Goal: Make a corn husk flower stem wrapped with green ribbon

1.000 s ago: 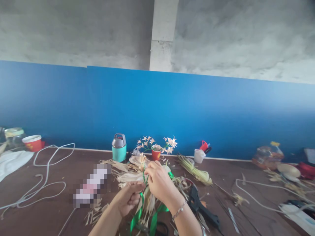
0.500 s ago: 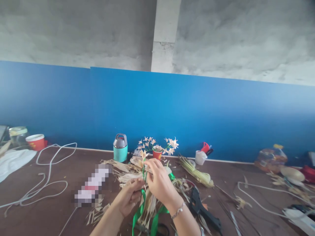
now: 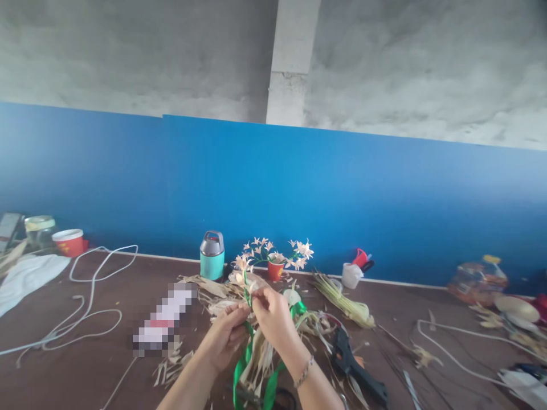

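Between my two hands stands a handmade flower stem, wrapped in green, with pale blossoms at its top. My left hand is closed, pinching the lower stem between thumb and fingers. Close beside it on the right, my right hand has its fingers pinched at the stem just under the blossoms. A green ribbon hangs below the hands and lies partly over dried husk strips. Behind them, more pale flowers on curved green stems stand in a red paper cup.
A black glue gun lies to the right of my forearm. A bundle of pale green stalks and a white cup with tools are beyond it. A turquoise flask stands at the back; white cable loops on the left.
My right hand has come slightly lower on the stem, its fingers drawn in closer to my left hand. The whole view has shifted a little.
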### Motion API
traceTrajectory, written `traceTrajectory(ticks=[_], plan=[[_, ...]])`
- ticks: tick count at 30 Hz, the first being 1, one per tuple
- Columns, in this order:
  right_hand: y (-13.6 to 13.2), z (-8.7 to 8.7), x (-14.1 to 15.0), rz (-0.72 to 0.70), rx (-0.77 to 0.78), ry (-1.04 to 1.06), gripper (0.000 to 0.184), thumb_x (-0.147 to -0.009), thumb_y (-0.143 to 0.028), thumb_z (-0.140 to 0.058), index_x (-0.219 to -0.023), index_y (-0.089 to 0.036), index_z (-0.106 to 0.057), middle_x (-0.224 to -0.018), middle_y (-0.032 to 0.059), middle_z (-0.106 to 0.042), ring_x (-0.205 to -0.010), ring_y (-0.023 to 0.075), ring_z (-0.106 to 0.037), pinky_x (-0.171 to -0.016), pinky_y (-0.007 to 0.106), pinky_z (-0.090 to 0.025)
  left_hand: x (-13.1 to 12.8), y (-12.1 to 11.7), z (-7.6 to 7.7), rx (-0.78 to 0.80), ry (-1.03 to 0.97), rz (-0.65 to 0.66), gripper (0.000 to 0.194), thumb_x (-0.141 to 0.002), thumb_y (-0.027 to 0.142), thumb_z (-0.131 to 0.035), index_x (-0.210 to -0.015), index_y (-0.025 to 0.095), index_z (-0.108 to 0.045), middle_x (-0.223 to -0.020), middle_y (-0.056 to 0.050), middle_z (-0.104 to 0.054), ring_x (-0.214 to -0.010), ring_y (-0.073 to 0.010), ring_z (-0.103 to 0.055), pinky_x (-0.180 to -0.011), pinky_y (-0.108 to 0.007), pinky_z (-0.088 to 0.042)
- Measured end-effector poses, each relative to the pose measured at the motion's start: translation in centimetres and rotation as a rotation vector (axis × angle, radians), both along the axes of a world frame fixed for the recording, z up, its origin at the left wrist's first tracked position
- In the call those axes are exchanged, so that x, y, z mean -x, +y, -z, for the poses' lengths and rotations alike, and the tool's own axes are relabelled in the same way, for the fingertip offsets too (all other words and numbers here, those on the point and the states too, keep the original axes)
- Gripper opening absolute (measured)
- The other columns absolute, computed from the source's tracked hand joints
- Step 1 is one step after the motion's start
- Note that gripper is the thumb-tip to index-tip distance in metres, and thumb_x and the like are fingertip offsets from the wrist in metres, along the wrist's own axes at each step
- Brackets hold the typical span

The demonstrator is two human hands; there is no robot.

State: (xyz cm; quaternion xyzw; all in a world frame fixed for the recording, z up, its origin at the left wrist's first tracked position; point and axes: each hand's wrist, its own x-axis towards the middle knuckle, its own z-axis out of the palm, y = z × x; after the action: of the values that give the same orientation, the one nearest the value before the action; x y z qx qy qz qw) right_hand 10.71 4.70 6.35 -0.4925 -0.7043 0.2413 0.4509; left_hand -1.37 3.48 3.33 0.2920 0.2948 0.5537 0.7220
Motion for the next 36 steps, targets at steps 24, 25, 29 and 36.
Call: traceTrajectory(ticks=[24,25,29,36], plan=[[0.6,-1.0,-1.3,-0.224,0.479,0.388,0.019,-0.064,-0.034,-0.070,-0.069,-0.018,-0.063,-0.056,-0.0034,-0.055,-0.049,0.0107,-0.049,-0.041,0.020,-0.031,-0.2,0.0,0.1,0.017,0.063,0.035,0.043,-0.053,0.033,-0.084,-0.057,0.016,-0.045,-0.044,0.012,-0.034,-0.031,0.0021,-0.016,-0.030,-0.012,-0.007],[0.6,-0.9,-1.3,-0.233,0.481,0.393,0.019,-0.064,-0.035,-0.071,-0.069,-0.018,-0.063,-0.057,-0.0035,-0.055,-0.049,0.0109,-0.049,-0.041,0.020,-0.031,-0.2,0.0,0.1,0.020,0.062,0.049,0.043,-0.054,0.033,-0.083,-0.057,0.016,-0.044,-0.044,0.012,-0.034,-0.031,0.0020,-0.016,-0.030,-0.012,-0.007],[0.7,-1.0,-1.4,-0.282,0.504,0.424,0.024,-0.063,-0.039,-0.072,-0.068,-0.019,-0.060,-0.055,-0.0048,-0.053,-0.049,0.0108,-0.050,-0.042,0.020,-0.033,-0.1,-0.1,0.1,0.025,0.048,0.104,0.047,-0.053,0.036,-0.084,-0.054,0.017,-0.041,-0.042,0.013,-0.031,-0.030,0.0015,-0.014,-0.029,-0.013,-0.006],[0.4,-1.0,-1.4,-0.372,0.554,0.544,0.030,-0.062,-0.044,-0.075,-0.066,-0.018,-0.061,-0.064,-0.0024,-0.059,-0.053,0.0097,-0.049,-0.044,0.020,-0.032,0.0,0.0,0.3,0.024,0.005,0.128,0.052,-0.051,0.037,-0.085,-0.054,0.017,-0.037,-0.043,0.014,-0.028,-0.031,0.0023,-0.012,-0.030,-0.011,-0.007]])
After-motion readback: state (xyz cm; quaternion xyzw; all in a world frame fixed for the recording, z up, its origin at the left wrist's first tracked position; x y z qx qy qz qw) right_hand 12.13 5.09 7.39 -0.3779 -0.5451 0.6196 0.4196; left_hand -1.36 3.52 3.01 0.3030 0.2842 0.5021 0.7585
